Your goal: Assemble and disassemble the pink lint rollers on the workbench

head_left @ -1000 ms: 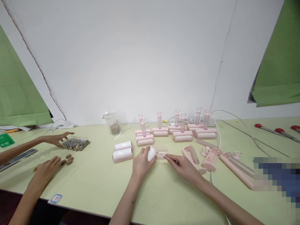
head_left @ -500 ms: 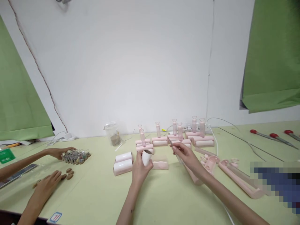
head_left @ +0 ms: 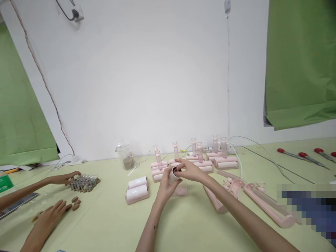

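My left hand (head_left: 166,183) is wrapped around a white lint roller refill (head_left: 172,177), tilted so that its open end faces up toward me. My right hand (head_left: 189,170) is closed at that open end, its fingertips bent over the rim and touching the roll; whether they also pinch something small is hidden. Just beyond both hands lie pink lint rollers (head_left: 207,168) with upright clear pink handles. A pink cover (head_left: 181,190) is partly hidden beneath the hands. Left of my left hand, two more white refills (head_left: 137,191) lie side by side in a pinkish tray.
Pink lint roller parts (head_left: 270,206) lie to the right, near red-handled tools (head_left: 301,155) and cables. A plastic bag (head_left: 126,157) stands by the wall. At left, another person's hands (head_left: 51,215) are beside brown discs (head_left: 75,203) and a cluster of small clear items (head_left: 84,182).
My right hand has moved left from over the pink rollers to the refill's open end. My left hand has shifted slightly right with the refill. The camera view has shifted a little.
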The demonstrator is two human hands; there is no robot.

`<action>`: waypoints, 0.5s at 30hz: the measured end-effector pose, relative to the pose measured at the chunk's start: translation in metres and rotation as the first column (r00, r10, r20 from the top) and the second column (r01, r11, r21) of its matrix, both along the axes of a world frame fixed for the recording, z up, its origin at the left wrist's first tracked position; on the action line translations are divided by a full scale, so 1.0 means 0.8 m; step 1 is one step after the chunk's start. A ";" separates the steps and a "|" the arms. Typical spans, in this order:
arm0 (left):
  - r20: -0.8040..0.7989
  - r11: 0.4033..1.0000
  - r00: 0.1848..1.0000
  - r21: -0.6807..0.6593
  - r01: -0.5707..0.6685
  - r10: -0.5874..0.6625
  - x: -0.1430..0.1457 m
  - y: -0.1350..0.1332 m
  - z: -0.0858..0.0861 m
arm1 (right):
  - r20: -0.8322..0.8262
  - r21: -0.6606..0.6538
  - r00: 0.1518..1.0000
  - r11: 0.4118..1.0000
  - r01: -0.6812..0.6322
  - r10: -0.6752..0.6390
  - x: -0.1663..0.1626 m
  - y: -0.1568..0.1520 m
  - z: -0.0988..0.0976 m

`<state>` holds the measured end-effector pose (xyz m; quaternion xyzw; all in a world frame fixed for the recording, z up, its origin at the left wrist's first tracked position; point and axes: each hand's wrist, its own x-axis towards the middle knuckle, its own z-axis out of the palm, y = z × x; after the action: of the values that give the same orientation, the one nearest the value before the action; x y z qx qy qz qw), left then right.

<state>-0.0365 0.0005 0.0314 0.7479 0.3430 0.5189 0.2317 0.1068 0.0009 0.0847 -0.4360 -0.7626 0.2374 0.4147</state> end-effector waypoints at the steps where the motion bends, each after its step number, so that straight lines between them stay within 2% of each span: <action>1: -0.007 1.000 1.000 -0.004 0.012 -0.012 0.000 -0.001 -0.002 | 0.022 -0.009 1.000 1.000 -0.015 0.015 0.002 0.000 -0.001; 6: -0.034 0.999 0.998 0.008 0.046 -0.046 0.003 0.001 -0.007 | 0.049 -0.007 0.996 0.998 -0.070 0.070 0.008 -0.005 -0.006; 10: -0.038 0.999 0.999 0.037 -0.002 0.003 -0.003 0.012 -0.011 | -0.063 0.069 0.998 0.997 -0.024 0.028 0.007 -0.008 -0.004; 13: -0.062 0.998 0.997 0.053 -0.040 0.044 -0.011 0.017 -0.011 | -0.263 0.150 0.965 0.986 0.067 -0.026 0.005 -0.030 0.025; 14: -0.076 0.997 0.996 0.059 -0.046 0.051 -0.013 0.017 -0.010 | -0.362 0.173 0.932 0.981 0.087 -0.019 0.005 -0.043 0.040; 15: -0.085 0.997 0.995 0.063 -0.044 0.049 -0.015 0.015 -0.008 | -0.505 0.196 0.863 0.976 0.098 0.015 0.007 -0.059 0.055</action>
<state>-0.0488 0.0128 0.0253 0.7682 0.3540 0.5015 0.1816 0.1127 -0.0467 0.1290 -0.3278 -0.6397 0.2500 0.6488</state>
